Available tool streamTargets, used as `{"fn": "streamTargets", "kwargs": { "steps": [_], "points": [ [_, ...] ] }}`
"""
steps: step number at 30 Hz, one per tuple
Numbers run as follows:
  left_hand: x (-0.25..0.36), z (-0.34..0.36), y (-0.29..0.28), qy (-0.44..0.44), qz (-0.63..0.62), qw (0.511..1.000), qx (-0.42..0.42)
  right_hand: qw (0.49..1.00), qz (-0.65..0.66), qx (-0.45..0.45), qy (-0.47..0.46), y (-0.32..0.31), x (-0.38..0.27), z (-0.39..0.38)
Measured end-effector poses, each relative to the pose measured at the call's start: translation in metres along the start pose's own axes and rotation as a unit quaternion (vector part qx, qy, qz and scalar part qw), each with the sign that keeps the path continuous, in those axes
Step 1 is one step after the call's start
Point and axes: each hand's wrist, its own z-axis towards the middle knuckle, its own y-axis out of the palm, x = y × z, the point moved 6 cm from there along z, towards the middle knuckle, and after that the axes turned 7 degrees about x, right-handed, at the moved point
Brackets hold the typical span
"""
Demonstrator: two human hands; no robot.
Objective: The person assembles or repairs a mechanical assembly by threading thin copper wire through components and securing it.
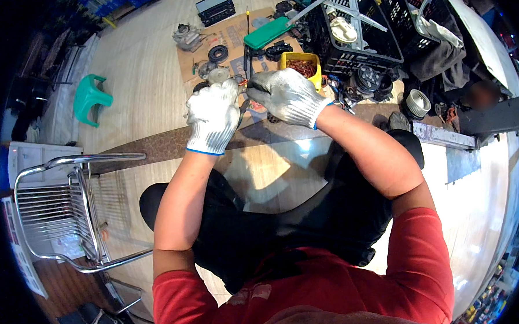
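Observation:
Both hands wear white knit gloves with blue cuffs and meet over a flattened cardboard sheet [229, 37] on the floor. My left hand [214, 110] is closed, its knuckles up; whatever its fingers hold is hidden. My right hand [287, 97] is closed too, thumb and fingers pinched toward the left hand. A small copper-coloured bit shows in the gap between them, too small to name. A yellow bin [314, 59] of small reddish-brown pieces stands just beyond the right hand. Past the left hand lie a round metal part [219, 76] and a black ring [218, 54].
A green-headed tool [267, 33] with a long grey handle leans toward black crates [356, 56] at the right. Motor-like parts [367, 81] and a white fan wheel [418, 103] sit nearby. A green stool [90, 100] and metal chair [82, 213] stand left.

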Motion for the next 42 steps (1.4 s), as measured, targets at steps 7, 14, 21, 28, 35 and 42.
{"fn": "streamTargets", "kwargs": {
  "steps": [7,14,21,28,35,42],
  "points": [
    [0.016,-0.002,-0.004,0.047,-0.143,0.987,-0.056,0.981,-0.132,-0.008,-0.139,-0.026,0.006,-0.002],
    [0.021,-0.002,-0.016,0.0,-0.335,0.941,-0.044,0.984,-0.006,-0.032,-0.175,-0.008,0.032,0.001],
    [0.004,0.0,-0.023,-0.044,-0.26,0.963,0.064,0.99,0.038,-0.034,-0.133,-0.005,-0.001,-0.01],
    [0.005,0.0,-0.026,-0.028,-0.183,0.976,0.117,0.995,0.056,-0.07,-0.05,0.0,0.001,-0.005],
    [0.014,-0.003,-0.012,0.022,-0.148,0.986,0.067,0.992,0.004,-0.022,-0.125,0.008,0.012,0.001],
    [0.012,-0.001,-0.022,-0.036,-0.395,0.911,-0.114,0.993,-0.015,0.028,-0.115,-0.017,-0.002,-0.003]
  ]
}}
